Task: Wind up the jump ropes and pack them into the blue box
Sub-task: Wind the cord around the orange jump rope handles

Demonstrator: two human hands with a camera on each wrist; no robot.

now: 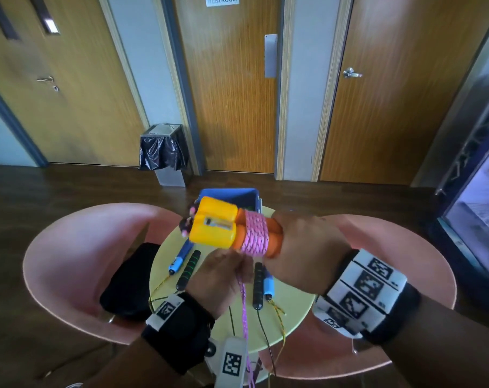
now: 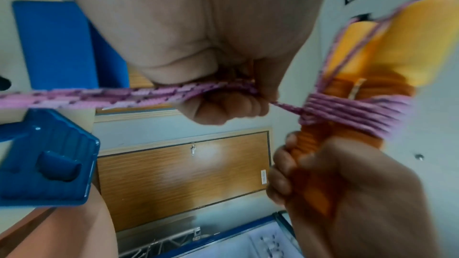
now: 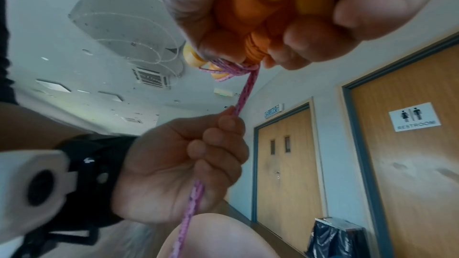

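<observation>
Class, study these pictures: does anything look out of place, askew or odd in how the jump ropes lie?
Nothing is damaged or spilled. Two things look untidy: the cords of the black-handled rope and the blue-handled rope trail off the near edge of the yellow table, unwound. The pink rope is wound only partly round its handles, and its loose end hangs below the left hand.
</observation>
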